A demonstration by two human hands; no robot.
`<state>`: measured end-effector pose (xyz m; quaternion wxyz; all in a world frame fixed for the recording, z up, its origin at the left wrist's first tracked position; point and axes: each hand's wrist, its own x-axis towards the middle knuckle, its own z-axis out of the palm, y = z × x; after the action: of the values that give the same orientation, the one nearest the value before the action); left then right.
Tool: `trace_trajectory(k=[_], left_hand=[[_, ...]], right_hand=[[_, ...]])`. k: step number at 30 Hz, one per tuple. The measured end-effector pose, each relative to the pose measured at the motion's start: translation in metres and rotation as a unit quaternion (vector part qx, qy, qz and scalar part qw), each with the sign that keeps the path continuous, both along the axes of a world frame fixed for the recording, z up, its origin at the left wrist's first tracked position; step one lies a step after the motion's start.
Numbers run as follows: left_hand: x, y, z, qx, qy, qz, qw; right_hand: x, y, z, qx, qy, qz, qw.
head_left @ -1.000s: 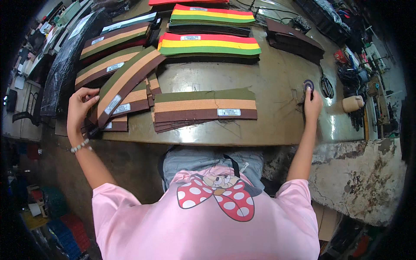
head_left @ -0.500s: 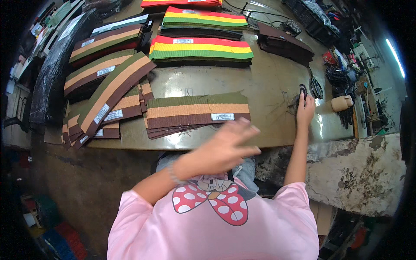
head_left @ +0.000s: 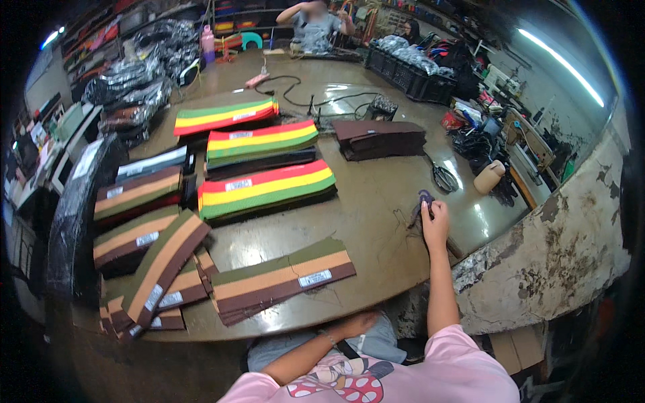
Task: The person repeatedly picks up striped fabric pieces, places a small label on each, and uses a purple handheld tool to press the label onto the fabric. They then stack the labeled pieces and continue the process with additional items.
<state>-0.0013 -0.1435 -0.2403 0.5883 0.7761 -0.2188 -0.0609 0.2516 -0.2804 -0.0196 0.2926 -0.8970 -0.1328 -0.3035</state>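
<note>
My right hand (head_left: 435, 225) is closed on a small dark purple tool with a ring-shaped end (head_left: 424, 196), which looks like thread snips, down on the tabletop. Loose dark threads (head_left: 411, 216) lie beside it. Over my lap, by the table's front edge, is my left hand (head_left: 358, 325); its fingers do not show clearly. A stack of green, tan and brown striped strips (head_left: 282, 272) with a white label lies just beyond it. Black-handled scissors (head_left: 443, 178) rest past my right hand, near a stack of dark brown strips (head_left: 379, 139).
Red, yellow and green stacks (head_left: 269, 188) stand farther back. More tan-striped stacks (head_left: 151, 269) crowd the left, one strip slanting across them. A tan cone (head_left: 489, 176) is at the right, a black crate (head_left: 406, 74) behind. A cable (head_left: 289, 94) crosses the table; another person (head_left: 314, 33) sits beyond.
My left hand has dropped from above the front edge to my lap. The right hand keeps its hold at the same tabletop spot. The view has tipped up, showing more of the room.
</note>
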Motion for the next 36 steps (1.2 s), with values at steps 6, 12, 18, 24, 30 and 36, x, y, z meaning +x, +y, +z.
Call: trace_trajectory(k=[6, 12, 18, 24, 30, 36], left_hand=[[0.008, 0.091, -0.038, 0.309, 0.137, 0.214, 0.916], [0.011, 0.104, -0.043, 0.351, 0.157, 0.227, 0.895], [0.011, 0.105, -0.036, 0.357, 0.155, 0.23, 0.892], [0.007, 0.104, -0.031, 0.359, 0.152, 0.225, 0.893], [0.001, 0.101, -0.026, 0.362, 0.149, 0.221, 0.893], [-0.001, 0.101, -0.025, 0.371, 0.143, 0.217, 0.892]], right_hand=[[-0.004, 0.0, 0.006, 0.019, 0.03, 0.024, 0.999], [-0.003, -0.004, 0.001, 0.017, 0.031, 0.028, 0.999], [-0.002, -0.001, 0.001, -0.004, 0.031, 0.005, 1.0], [-0.007, 0.003, 0.008, 0.013, 0.047, 0.007, 0.999], [-0.006, 0.003, 0.007, 0.0, 0.036, 0.002, 0.999], [-0.003, -0.003, 0.004, -0.017, 0.056, -0.009, 0.998]])
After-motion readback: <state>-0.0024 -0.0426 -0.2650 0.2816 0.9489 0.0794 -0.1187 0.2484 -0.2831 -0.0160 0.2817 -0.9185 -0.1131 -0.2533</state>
